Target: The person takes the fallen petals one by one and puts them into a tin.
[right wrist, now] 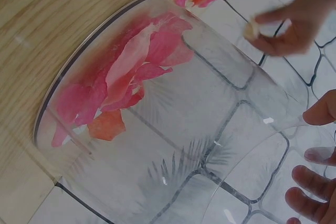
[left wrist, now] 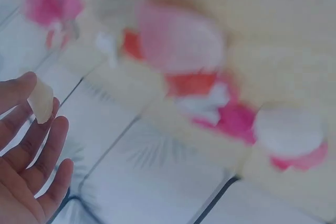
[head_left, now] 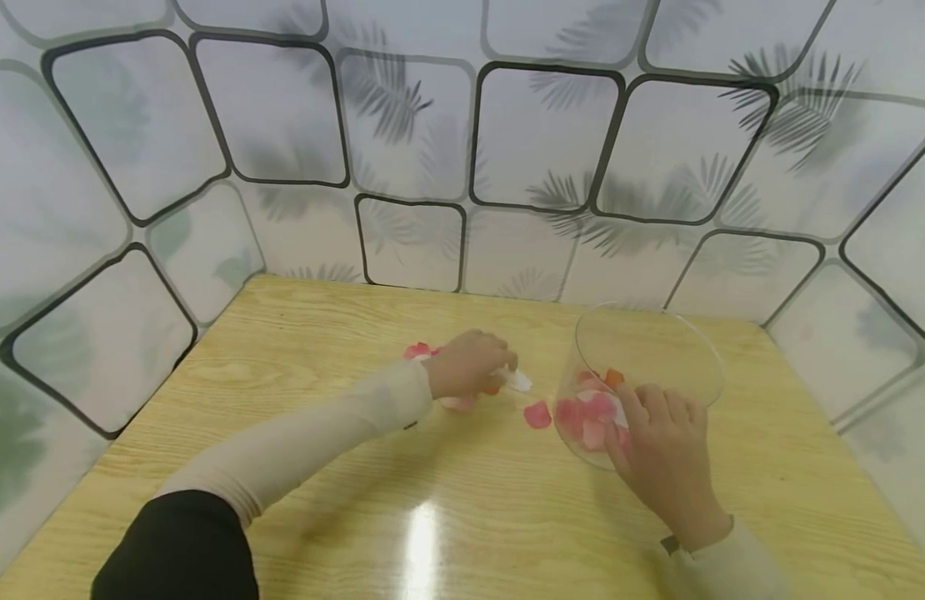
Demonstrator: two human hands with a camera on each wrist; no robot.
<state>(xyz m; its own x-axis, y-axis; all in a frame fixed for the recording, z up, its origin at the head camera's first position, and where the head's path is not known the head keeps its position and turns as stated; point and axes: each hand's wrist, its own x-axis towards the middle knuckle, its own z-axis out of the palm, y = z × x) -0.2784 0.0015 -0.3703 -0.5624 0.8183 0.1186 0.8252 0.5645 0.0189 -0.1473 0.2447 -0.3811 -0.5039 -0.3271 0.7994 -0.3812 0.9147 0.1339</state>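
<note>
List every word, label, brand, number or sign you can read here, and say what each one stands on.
None: no text can be read in any view.
The clear container, the petals and the wooden table show no lettering.
The wall covering bears only outlined shapes and leaf prints.
The dark patch at the right wrist is too small to make out.

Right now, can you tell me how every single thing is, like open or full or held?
Left hand, pinching a pale petal
Pale petal, held between thumb and fingertips
Right hand, holding the clear container at its near side
Clear container, upright, open on top, partly filled
Petals inside, heaped at the bottom
Lone pink petal, lying beside the container
Other petals, loose on the wooden table, some overlapping
Wooden table, shiny with a bright streak
</note>
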